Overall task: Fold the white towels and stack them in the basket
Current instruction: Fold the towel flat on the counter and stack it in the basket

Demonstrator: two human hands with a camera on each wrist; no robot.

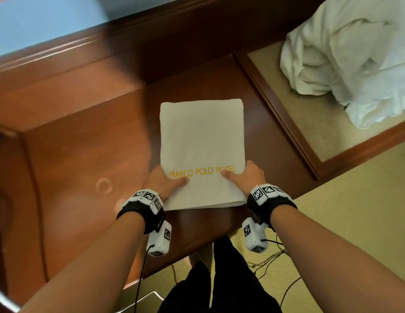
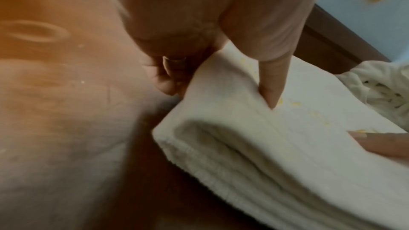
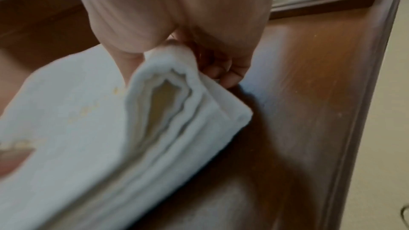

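1. Folded white towel [image 1: 201,152] lies flat on a dark reddish-brown wooden table [image 1: 84,154], long axis running away from the person. Orange lettering "MARCO POLO HOTEL" [image 1: 202,171] runs across its near end.
2. Left hand [image 1: 162,182] pinches the towel's near left corner: thumb on top by the lettering, fingers curled under the edge. In the left wrist view the thumb [image 2: 273,83] presses into the top layer, and the stacked layers show at the corner.
3. Right hand [image 1: 246,176] pinches the near right corner in the same way, thumb on top and fingers beneath. In the right wrist view the layers gape open at the lifted corner [image 3: 168,83].
4. Table surface: glossy and scuffed, with a pale ring mark [image 1: 104,186] left of the left hand and small light specks. A raised wooden ledge borders the far side.
5. Room: pale blue wall [image 1: 39,16] beyond the ledge. To the right, a wood-framed recessed panel [image 1: 310,123] holds a crumpled white heap of linen [image 1: 355,59]. Floor [image 1: 355,222] is yellowish woven matting, with thin dark cables [image 1: 271,258] trailing across it.
6. Both wrists carry black straps with white marker-patterned camera blocks [image 1: 149,197].
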